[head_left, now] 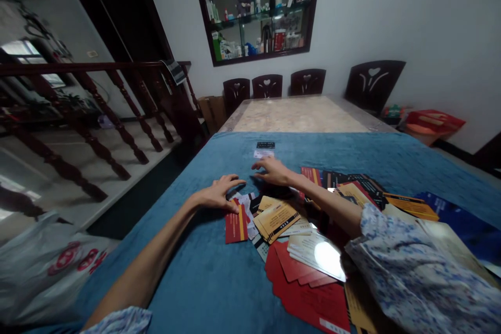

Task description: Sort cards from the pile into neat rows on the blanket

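Observation:
My left hand (218, 193) is open, fingers stretched toward the right and thumb resting at the top of a red card with a yellow stripe (237, 227). Beside it lie a crumpled white scrap (247, 211) and yellow cards (277, 219) in a loose heap. My right hand (273, 171) reaches over the cloth with fingers apart and nothing visible in them. Just beyond its fingertips are a black card (265, 145) and a white card (263, 154), one behind the other. My right forearm passes above the heap and hides part of it.
A blue cloth (188, 271) covers the near part of the marble table (289, 112). Red envelopes (309, 297), white cards (317, 255), black cards (364, 185) and a dark blue folder (465, 224) spread to the right. A white plastic bag (47, 271) stands at left; chairs (267, 86) line the far end.

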`<act>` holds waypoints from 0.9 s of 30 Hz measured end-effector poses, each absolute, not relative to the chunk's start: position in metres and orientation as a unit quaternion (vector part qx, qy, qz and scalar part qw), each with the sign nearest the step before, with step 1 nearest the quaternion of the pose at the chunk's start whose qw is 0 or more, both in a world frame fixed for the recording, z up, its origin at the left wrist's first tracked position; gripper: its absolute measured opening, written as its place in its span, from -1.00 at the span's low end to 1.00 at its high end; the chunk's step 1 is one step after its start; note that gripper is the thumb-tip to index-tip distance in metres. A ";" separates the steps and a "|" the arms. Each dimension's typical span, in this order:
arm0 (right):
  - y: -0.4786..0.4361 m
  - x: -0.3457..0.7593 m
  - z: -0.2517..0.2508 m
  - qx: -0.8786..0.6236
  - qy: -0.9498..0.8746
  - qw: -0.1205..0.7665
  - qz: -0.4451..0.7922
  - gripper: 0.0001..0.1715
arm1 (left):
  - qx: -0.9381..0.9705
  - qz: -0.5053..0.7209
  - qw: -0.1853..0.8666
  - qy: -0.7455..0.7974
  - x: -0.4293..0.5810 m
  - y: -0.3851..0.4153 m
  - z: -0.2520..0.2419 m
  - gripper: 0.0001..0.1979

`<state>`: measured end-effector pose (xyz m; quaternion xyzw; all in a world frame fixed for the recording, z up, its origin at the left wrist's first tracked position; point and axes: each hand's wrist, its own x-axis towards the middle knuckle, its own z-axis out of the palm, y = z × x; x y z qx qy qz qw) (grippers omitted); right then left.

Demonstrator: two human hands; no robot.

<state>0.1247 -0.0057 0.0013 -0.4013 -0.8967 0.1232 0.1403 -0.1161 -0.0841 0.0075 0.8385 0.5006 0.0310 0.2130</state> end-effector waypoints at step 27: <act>-0.070 0.120 0.016 -0.366 -0.928 0.035 0.059 -0.69 | 0.817 0.018 -0.072 0.572 -0.053 -0.116 0.015 -0.41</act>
